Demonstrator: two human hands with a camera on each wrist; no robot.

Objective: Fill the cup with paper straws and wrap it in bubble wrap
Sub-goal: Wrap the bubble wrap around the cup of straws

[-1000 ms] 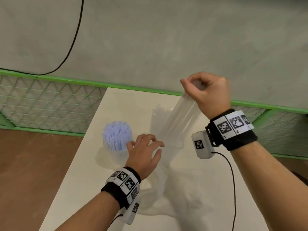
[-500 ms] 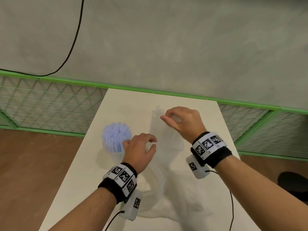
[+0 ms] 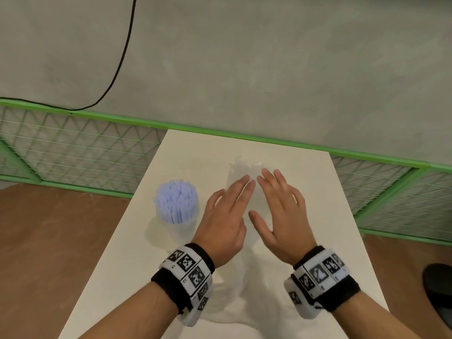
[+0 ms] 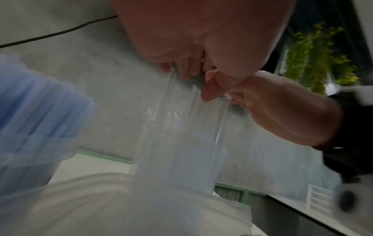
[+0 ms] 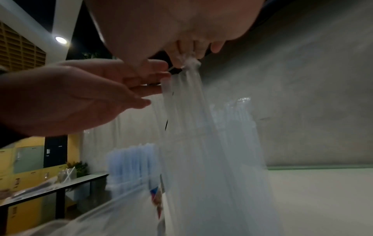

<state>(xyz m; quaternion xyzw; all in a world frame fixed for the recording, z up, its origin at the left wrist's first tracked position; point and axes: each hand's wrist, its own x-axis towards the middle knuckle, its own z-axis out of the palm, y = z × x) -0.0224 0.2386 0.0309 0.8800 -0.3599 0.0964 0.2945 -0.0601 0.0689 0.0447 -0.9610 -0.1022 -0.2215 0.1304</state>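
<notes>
A clear cup point(image 3: 181, 231) packed with pale blue paper straws point(image 3: 176, 201) stands on the left of the white table point(image 3: 325, 199). The straws also show in the left wrist view point(image 4: 40, 103) and the right wrist view point(image 5: 131, 162). Clear bubble wrap point(image 3: 244, 304) runs down the table's middle. My left hand point(image 3: 232, 199) and right hand point(image 3: 281, 204) lie side by side on it, palms down with fingers straight. From the wrists, the wrap point(image 4: 181, 151) point(image 5: 212, 159) rises off the table to the fingertips and bunches under the right ones. Neither thumb pinches it.
A green mesh fence point(image 3: 244, 137) runs along the table's far edge in front of a grey wall, with a black cable point(image 3: 122, 57) hanging down it. Brown floor lies on both sides. A dark object point(image 3: 437, 289) sits on the floor at the right.
My right hand came down from holding the wrap's end high and let go of its pinch. Both hands now spread flat on the wrap, the left one moved forward beside the right.
</notes>
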